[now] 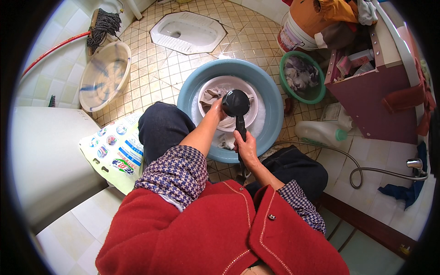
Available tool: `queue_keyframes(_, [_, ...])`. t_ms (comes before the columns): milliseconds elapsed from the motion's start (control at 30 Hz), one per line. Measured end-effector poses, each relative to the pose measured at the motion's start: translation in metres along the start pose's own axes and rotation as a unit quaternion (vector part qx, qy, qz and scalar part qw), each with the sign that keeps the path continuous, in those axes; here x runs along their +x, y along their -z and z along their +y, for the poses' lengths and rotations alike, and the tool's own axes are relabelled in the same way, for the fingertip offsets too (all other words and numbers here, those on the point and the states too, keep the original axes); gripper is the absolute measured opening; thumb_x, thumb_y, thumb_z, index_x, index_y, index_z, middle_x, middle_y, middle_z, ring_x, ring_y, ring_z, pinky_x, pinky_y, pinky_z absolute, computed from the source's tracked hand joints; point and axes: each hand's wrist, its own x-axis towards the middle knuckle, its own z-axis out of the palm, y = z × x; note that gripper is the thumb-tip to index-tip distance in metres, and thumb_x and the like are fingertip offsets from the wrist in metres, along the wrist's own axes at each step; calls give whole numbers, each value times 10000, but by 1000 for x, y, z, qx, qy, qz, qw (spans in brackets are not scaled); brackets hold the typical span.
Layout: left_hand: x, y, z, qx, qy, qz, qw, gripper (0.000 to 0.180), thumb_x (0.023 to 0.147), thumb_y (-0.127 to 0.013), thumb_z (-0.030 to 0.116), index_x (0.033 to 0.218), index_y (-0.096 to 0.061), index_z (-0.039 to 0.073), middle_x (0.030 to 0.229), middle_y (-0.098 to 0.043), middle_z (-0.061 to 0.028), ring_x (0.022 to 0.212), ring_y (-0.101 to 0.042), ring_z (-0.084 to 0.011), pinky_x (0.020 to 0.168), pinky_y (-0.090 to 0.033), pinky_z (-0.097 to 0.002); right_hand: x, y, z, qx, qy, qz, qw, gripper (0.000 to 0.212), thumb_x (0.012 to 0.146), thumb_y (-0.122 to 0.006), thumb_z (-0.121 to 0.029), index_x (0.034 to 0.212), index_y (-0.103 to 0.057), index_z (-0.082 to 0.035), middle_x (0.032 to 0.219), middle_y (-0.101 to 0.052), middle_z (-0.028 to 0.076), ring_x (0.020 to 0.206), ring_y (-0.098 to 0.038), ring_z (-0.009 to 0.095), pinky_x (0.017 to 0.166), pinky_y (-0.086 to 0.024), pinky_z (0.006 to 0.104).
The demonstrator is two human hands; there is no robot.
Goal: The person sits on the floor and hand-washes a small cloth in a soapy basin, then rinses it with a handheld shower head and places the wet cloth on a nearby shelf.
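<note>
My right hand is closed round the handle of a black shower head, held over a large blue tub. My left hand reaches in beside the shower head, which covers most of its fingers; whether it grips anything does not show. Below both hands a smaller white basin sits inside the tub, with pale wet cloth in it. White suds surround the basin. Another bit of white cloth lies in the suds on the near side.
A green basin of clothes stands to the right, near a detergent bottle. The shower hose loops at right. A beige basin leans at left, beyond a printed plastic bag. A squat toilet lies ahead.
</note>
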Motion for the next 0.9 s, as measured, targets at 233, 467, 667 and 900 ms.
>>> queue_keyframes(233, [5,4,-2,-8,-1,-6,1000,166,845,-529,148,934,-606,31,865,-642,-99,733,-638,-207,676,-550,-354,1,0,2,5,3,-4,1000,276,857,-591,-294,801,-490,-43,573,-492,8,435,-460,81,388,-369,226])
queue_keyframes(467, [13,9,-4,-8,-7,-4,1000,232,867,-504,212,978,-591,28,932,-628,-120,807,-634,-240,705,-547,-402,1,0,3,11,-5,-2,1000,300,839,-612,-312,849,-519,-27,573,-486,5,437,-454,80,388,-361,230])
queue_keyframes(667, [9,5,-3,-2,-7,22,1000,233,867,-507,217,983,-592,34,921,-631,-117,790,-635,-241,691,-548,-400,1,0,2,0,-1,-4,1000,285,857,-589,-302,810,-494,-37,576,-492,8,437,-461,83,394,-372,227])
queue_keyframes(900, [11,7,-4,12,-7,8,1000,216,848,-537,207,960,-605,36,907,-633,-116,781,-635,-239,689,-548,-397,0,0,2,7,-1,-5,1000,298,841,-607,-315,848,-516,-31,577,-489,5,445,-460,80,393,-364,230])
